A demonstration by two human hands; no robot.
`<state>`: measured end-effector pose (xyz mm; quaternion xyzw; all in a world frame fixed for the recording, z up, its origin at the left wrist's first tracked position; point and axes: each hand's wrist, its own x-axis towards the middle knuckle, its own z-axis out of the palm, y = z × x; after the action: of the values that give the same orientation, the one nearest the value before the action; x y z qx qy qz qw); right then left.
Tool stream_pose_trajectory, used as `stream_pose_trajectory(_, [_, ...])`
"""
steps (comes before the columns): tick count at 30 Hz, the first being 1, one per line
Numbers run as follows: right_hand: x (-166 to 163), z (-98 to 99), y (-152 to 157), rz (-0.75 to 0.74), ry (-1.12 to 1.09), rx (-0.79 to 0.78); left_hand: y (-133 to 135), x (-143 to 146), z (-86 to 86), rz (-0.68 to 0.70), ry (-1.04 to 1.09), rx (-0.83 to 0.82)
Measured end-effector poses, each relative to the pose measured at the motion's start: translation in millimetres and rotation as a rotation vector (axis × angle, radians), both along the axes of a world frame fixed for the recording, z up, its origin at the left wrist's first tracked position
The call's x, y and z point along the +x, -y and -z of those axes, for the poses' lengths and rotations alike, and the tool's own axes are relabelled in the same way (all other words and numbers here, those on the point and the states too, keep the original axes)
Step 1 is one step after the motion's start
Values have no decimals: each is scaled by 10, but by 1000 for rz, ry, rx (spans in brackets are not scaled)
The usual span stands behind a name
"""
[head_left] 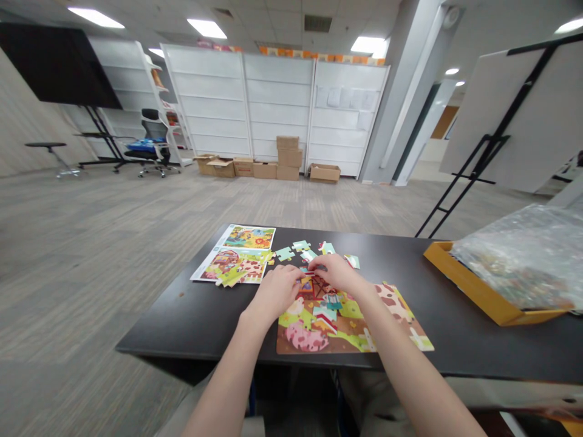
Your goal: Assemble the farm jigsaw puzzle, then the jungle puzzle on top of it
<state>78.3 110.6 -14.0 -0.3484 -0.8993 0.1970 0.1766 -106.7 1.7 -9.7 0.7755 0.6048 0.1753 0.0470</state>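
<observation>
A farm-scene jigsaw puzzle [350, 331], joined over much of its area, lies near the table's front edge. At its upper left, my left hand [283, 287] has its fingers bent together at a red-and-white puzzle piece [310, 273]. My right hand [336, 271] pinches that same piece from the other side, and its fingertips partly hide it. A loose piece [325, 318] rests on top of the joined part. Just beyond my hands lie several pale green-blue pieces [285, 254]. To the left, a printed picture sheet [207, 267] carries a few yellow-green pieces [231, 276].
The black table [200, 318] holds an orange-yellow box [483, 294] with clear plastic packaging [523, 255] at the right. A whiteboard on a black easel [496, 136] stands beyond it. Cardboard boxes [288, 159], an office chair [155, 145] and a screen [57, 67] are farther back.
</observation>
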Motion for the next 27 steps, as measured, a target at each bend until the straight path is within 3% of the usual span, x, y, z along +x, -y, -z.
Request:
stream_pose_trajectory(10, [73,-31,9,-10,101,47,-39,59,32,-4,-61,-9])
stream_pose_trajectory(16, [378,-238,17,105,241,-49,-16,51,25,14,-19,-18])
stream_pose_trajectory(21, [681,-353,30,247,244,-263,9,63,-2,9,-6,-35])
stream_pose_trajectory(27, [1063,-444,-60,423,308,-70,10,102,-14,26,-8,-49])
